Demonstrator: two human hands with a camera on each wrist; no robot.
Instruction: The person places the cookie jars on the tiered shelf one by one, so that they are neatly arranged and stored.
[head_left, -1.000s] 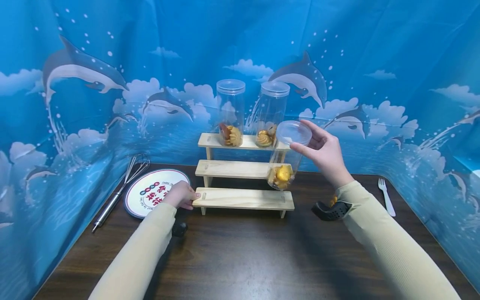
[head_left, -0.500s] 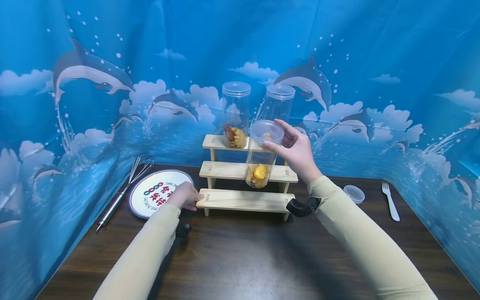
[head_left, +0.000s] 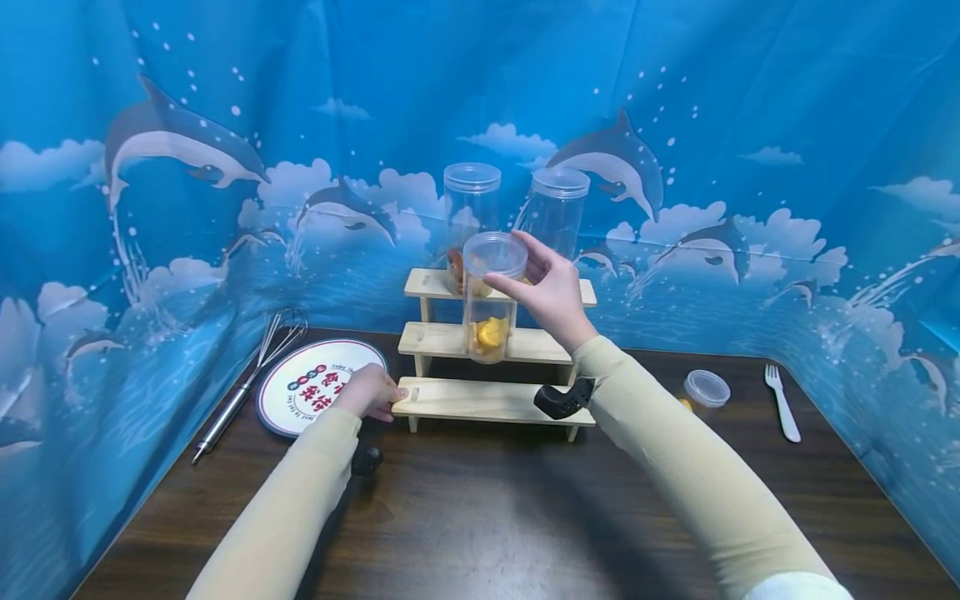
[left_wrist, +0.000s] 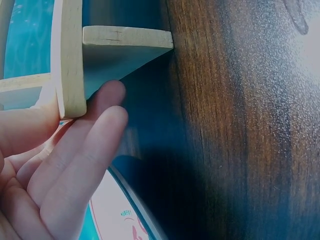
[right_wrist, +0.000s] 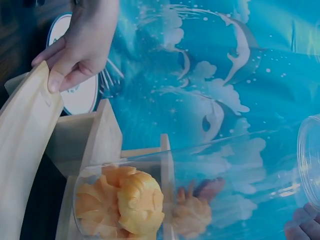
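My right hand grips a tall clear jar near its lidded top, thumb and fingers around the rim. Yellow and orange cookie-like pieces lie at the bottom of it. In the head view the jar overlaps the middle shelf of a three-step wooden rack, standing nearly upright. My left hand pinches the left end of the rack's lowest shelf, thumb above and fingers below. Two more clear lidded jars, one at left and one at right, stand on the top shelf.
A round plate with red lettering lies left of the rack, beside a metal whisk. On the right are a small clear lidded tub and a white fork. A blue dolphin-print cloth hangs behind the table.
The right hand has carried its jar leftward from the rack's right end to its middle and brought it more upright. The small tub has come into view. The left hand keeps its hold.
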